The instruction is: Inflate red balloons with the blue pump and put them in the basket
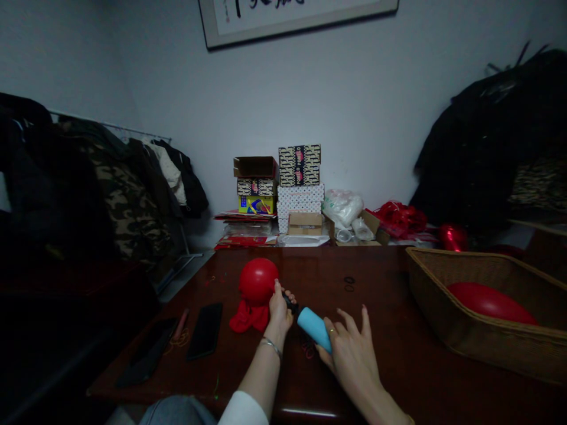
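A round, inflated red balloon (258, 282) is at the middle of the dark wooden table (376, 295). My left hand (280, 307) is closed at the balloon's right side, its thumb against the balloon. A black nozzle (290, 303) shows among its fingers; the balloon's neck is hidden. A light-blue cylinder (314, 328), which looks like a balloon pump, points toward that nozzle. My right hand (354, 348) grips the cylinder's near end between thumb and forefinger, its other fingers stretched out. Limp red balloons (248, 316) lie below the inflated one.
On the right stands a wicker basket (460, 321) with a red balloon (491, 302) inside. A black phone (204, 330) and another dark flat object (148, 351) lie at left. Small dark rings (349, 280) lie beyond my right hand. Stacked boxes (300, 200) stand at the back.
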Demonstrator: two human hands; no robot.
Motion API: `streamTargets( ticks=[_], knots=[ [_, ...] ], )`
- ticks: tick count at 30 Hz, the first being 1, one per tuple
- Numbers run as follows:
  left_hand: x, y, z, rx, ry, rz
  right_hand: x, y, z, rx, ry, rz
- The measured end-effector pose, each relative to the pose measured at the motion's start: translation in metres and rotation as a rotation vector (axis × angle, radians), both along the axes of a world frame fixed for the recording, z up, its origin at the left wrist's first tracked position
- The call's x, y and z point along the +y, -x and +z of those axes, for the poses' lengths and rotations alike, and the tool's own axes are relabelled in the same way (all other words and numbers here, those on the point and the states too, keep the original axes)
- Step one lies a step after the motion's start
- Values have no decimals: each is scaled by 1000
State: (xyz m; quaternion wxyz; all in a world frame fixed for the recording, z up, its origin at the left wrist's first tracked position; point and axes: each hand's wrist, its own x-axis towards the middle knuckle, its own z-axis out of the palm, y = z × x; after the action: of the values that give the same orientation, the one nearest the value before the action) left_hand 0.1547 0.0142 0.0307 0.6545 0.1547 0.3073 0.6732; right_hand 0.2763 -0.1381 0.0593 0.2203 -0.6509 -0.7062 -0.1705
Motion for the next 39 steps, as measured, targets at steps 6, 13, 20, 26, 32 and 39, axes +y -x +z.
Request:
streamTargets(
  ticks=[6,13,20,26,32,39],
  knots=[
    [2,2,-3,30,28,44,2,5,-5,20,3,-2],
    [10,15,-1,37,42,52,-10,-6,-16,53,-43,30],
    [21,31,4,50,64,84,-37,-34,-21,38,-128,106],
    [13,26,4,-56,-2,2,-44,-42,-18,40,-156,95],
    [6,25,6,-158,-31,-29,-38,-36,-8,36,-91,65],
    [-4,11,0,-136,-62,-76,-21,-16,3,34,-12,33]
  ],
)
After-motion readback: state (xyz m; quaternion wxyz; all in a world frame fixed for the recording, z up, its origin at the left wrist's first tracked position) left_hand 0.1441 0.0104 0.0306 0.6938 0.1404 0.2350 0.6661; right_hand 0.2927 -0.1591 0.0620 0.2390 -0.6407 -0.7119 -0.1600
